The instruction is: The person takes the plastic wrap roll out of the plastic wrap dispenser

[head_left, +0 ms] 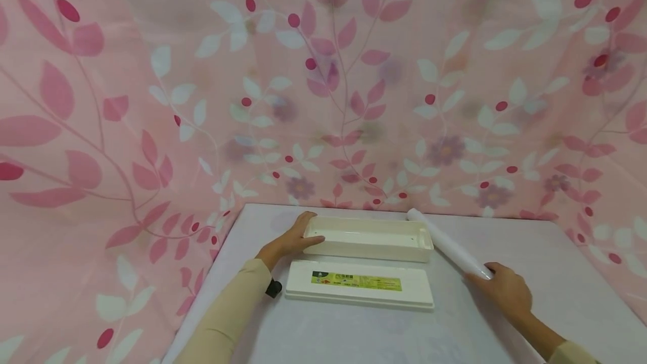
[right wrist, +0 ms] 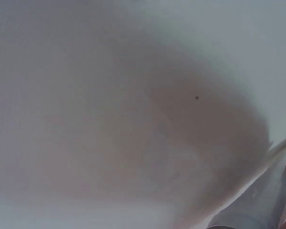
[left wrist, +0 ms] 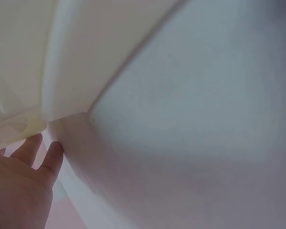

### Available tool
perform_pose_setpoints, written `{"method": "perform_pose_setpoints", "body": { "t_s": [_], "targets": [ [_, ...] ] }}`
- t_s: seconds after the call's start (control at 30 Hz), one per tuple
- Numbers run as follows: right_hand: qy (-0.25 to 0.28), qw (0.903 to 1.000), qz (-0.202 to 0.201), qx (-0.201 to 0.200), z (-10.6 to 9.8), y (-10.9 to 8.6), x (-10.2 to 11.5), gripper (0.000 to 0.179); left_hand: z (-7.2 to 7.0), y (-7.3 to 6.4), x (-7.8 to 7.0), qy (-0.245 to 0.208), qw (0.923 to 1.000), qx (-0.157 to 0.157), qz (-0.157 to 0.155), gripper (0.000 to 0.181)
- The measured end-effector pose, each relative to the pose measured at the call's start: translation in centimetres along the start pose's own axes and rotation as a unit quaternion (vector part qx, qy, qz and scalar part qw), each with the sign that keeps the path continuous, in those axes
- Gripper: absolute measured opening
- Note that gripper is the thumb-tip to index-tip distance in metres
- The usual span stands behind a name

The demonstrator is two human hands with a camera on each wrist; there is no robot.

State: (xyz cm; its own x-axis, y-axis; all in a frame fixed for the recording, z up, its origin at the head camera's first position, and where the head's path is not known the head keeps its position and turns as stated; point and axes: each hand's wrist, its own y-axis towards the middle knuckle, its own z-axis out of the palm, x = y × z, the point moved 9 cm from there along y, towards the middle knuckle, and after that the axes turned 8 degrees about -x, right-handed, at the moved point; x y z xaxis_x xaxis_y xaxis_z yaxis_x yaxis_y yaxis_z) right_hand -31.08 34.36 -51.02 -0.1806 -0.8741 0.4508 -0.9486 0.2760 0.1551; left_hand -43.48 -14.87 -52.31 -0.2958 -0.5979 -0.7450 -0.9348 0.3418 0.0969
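A long cream plastic box (head_left: 371, 249) stands without its lid on the table, its inside facing up. My left hand (head_left: 295, 235) holds its left end, thumb over the front edge and fingers at the back corner. In the left wrist view, fingertips (left wrist: 52, 152) are close to the box's end (left wrist: 19, 125). My right hand (head_left: 507, 291) grips the near end of a white roll of cling film (head_left: 450, 243), which slants away to the box's right. The right wrist view catches only part of the roll (right wrist: 257, 205) and a fingertip.
The matching white lid (head_left: 359, 299), bearing a green and yellow label (head_left: 356, 281), lies in front of the box. A white cloth covers the table (head_left: 546, 251). Behind it hangs a pink leaf-patterned curtain (head_left: 349, 83). A small black object (head_left: 273, 288) is by the left wrist.
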Motion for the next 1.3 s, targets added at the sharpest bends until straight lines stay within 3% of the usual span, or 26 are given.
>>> {"method": "perform_pose_setpoints", "body": {
  "t_s": [0.3,0.53,0.8,0.97,1.3],
  "targets": [
    [0.034,0.9993,0.009,0.009,1.3,-0.5,0.5,0.083,0.2,0.2,0.5,0.002,1.0000,0.004,-0.005,0.086],
    [0.038,0.9992,0.007,-0.002,1.2,-0.4,0.6,0.081,0.3,0.1,0.2,0.006,1.0000,0.003,-0.003,0.086],
    [0.054,0.9951,-0.056,0.061,1.9,-0.5,-0.6,0.081,0.1,0.0,0.1,0.012,0.9999,0.003,0.002,0.085],
    [0.079,0.9907,-0.034,0.106,2.5,-0.8,-1.5,0.089,-0.1,0.0,0.2,0.007,1.0000,0.005,-0.001,0.086],
    [0.032,0.9942,-0.069,0.076,2.6,-1.2,-0.9,0.091,0.0,-0.1,0.1,0.010,0.9999,-0.001,-0.001,0.086]
  ]
}}
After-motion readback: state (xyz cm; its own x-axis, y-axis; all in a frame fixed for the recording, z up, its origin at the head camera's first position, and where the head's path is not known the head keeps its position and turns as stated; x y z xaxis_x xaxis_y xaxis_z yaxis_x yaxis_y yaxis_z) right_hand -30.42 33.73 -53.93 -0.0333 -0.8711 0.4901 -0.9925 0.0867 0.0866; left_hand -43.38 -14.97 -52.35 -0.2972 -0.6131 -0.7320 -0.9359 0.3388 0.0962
